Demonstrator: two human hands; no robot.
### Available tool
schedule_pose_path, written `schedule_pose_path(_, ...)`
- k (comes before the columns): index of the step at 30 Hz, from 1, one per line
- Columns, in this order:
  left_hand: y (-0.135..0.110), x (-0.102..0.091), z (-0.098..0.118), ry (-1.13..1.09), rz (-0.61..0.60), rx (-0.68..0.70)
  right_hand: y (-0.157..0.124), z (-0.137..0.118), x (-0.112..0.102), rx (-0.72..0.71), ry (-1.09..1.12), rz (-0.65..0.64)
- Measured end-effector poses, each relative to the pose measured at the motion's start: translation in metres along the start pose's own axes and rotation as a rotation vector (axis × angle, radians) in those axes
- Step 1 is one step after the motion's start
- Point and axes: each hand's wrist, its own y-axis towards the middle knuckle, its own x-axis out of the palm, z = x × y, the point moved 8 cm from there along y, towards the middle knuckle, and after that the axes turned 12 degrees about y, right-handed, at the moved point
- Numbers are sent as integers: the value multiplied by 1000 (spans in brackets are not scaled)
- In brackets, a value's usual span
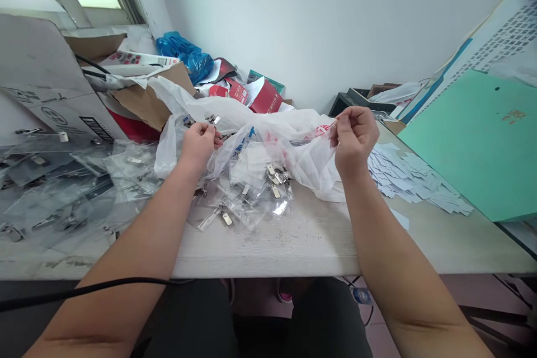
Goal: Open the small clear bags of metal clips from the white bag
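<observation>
A white plastic bag (235, 109) with red and blue print lies crumpled across the table in front of me. My right hand (356, 137) is closed in a pinch on the right edge of this bag, lifting it a little. At the bag's left side, my left hand (199, 145) has its fingers pressed together around metal badge clips (215, 119) that stick out by the fingertips; how many it grips is hidden. Between my hands, clear plastic badge holders (239, 196) with metal clips are heaped against the bag's front.
More clear badge holders (62, 196) spread over the table's left. White paper cards (403, 176) lie at the right beside a leaning green board (474, 145). Cartons (54, 78), a blue bag (184, 56) and red boxes (266, 96) stand behind. A black cable (84, 291) crosses my left forearm.
</observation>
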Motion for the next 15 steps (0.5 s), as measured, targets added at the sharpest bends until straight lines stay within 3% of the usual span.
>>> schedule_pose_path(4, -20, 8, 21, -324, -150, 0, -9, -26, 37, 151, 239, -186)
schedule_pose_path(10, -81, 34, 60, -436, -443, 81, -63, -30, 104, 362, 284, -356)
schedule_pose_path(12, -100, 48, 64, -454, -567, 58, -74, -23, 111, 341, 185, -346)
schedule_pose_path(15, -115, 63, 63, -517, -702, -27, -76, -16, 103, 220, -95, -280)
